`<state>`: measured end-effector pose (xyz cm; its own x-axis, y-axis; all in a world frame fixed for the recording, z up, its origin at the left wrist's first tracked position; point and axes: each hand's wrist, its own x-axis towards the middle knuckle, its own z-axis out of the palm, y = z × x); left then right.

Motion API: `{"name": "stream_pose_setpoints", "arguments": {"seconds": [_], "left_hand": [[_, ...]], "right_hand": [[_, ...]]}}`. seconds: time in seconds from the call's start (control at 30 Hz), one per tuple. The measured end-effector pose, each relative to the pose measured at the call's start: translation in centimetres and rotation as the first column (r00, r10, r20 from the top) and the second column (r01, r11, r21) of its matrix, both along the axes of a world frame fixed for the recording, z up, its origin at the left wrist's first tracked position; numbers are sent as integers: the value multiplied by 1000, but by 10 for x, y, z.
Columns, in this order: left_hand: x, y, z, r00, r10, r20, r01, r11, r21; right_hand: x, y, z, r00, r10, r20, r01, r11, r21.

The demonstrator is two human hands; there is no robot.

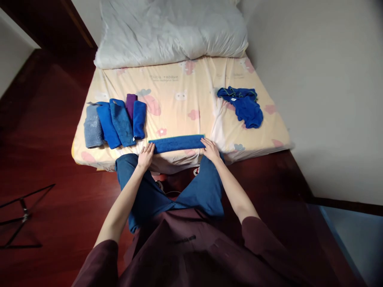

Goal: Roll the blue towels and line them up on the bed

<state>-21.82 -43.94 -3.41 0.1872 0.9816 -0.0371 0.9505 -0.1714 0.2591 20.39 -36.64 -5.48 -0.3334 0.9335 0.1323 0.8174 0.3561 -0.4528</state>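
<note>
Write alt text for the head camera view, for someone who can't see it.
A person's left hand and right hand press flat on the two ends of a folded blue cloth at the near edge of a bed. Folded towels lie in a row to the left, a crumpled blue pile to the right.

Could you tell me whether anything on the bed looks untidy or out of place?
Yes: the crumpled blue cloths lie in a loose heap near the bed's right edge, unlike the folded towels lined up at left and the flat folded blue towel between both hands.
</note>
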Motion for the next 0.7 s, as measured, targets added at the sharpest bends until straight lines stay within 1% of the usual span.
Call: {"name": "stream_pose_setpoints", "arguments": {"seconds": [0.1,0.17,0.33,0.43,0.57,0.7], "left_hand": [[0,4,2,999,14,50,-14,1000,3],[-1,7,2,993,43,112,-43,999,2],[-11,15,2,947,120,298,-115,993,-32],[-16,21,4,931,131,341,-118,991,-58],[-21,31,10,921,156,356,-135,987,-83],[-21,40,13,876,299,378,-275,954,-118]], "right_hand": [[0,2,0,998,-33,-45,33,999,-5],[2,5,-2,994,-51,-93,51,999,2],[11,16,-8,963,-93,-254,89,996,-29],[14,24,-14,936,-109,-336,99,994,-46],[13,36,-22,881,-175,-439,151,984,-91],[13,51,-31,788,-297,-539,235,955,-182]]}}
